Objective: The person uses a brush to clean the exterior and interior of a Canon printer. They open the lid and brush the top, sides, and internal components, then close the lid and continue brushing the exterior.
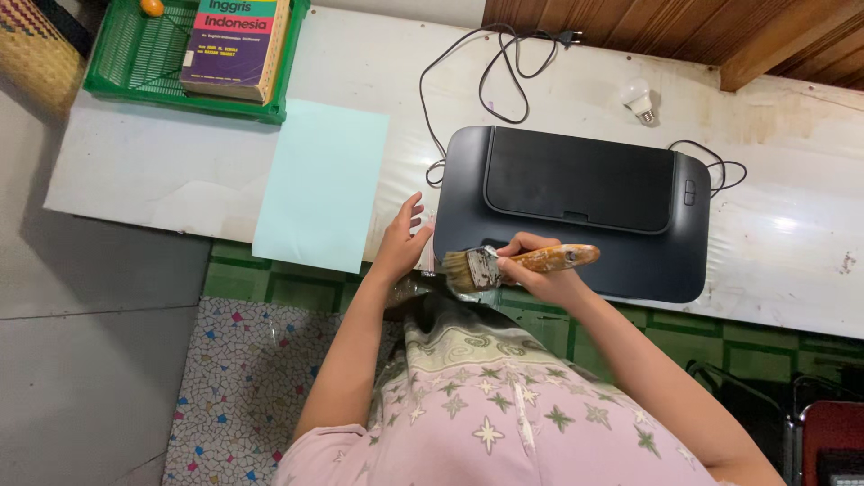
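My right hand (533,267) grips a paint brush (515,263) with a worn wooden handle, held flat, its pale bristles pointing left at the front left corner of a black printer (576,211). The printer lies closed on a white table (162,171). My left hand (400,241) rests with fingers spread on the table edge just left of the printer, holding nothing. A pale green sheet of paper (322,184) lies to the left of that hand, overhanging the table's front edge.
A green plastic basket (135,63) at the table's back left holds a thick book (236,45) and a small orange ball (152,7). A black power cord (486,81) loops behind the printer. A white light bulb (639,99) lies at the back right.
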